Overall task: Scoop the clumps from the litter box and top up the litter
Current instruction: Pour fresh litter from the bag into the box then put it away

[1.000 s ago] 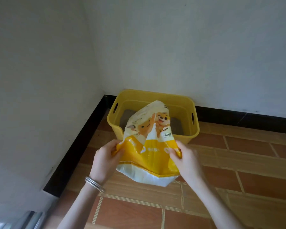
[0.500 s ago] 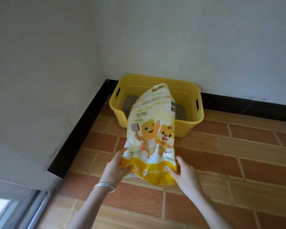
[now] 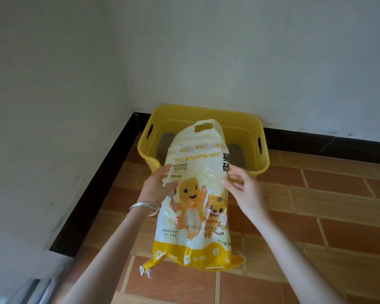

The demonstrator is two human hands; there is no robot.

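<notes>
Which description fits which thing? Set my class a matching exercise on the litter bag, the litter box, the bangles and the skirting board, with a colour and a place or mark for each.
Things
1 litter bag
2 litter box
3 bangles
4 skirting board

Descriptions
A black, along the foot of the wall
B silver, worn just above the left hand
C yellow, in the room corner
D white and yellow, printed with cartoon animals

Pairs: 1-D, 2-C, 3-B, 4-A
</notes>
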